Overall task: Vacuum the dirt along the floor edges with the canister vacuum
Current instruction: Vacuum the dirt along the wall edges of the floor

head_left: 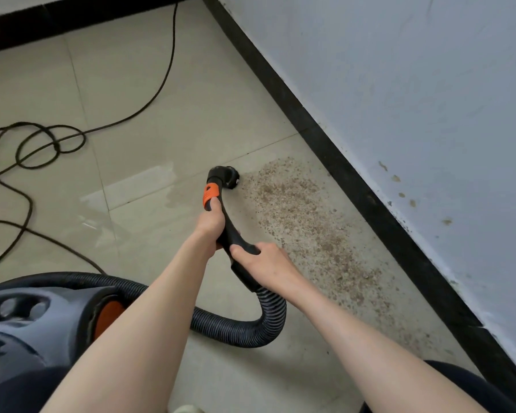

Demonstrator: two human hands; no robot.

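A band of brown gritty dirt (307, 225) lies on the beige tiles beside the black skirting (352, 189) of the right wall. The black vacuum handle (236, 242) curves down to a small round nozzle (225, 177), which sits on the floor at the dirt's far left edge. My left hand (210, 222) grips the handle just below its orange collar (211, 195). My right hand (265, 260) grips the handle lower down, near where the ribbed black hose (251, 332) joins it. The grey and orange canister (36, 317) stands at the lower left.
A black power cord (51, 141) loops and trails over the tiles at the left and runs up to the far wall. A wet-looking sheen (131, 189) marks the tiles left of the nozzle. The pale wall (429, 99) rises on the right.
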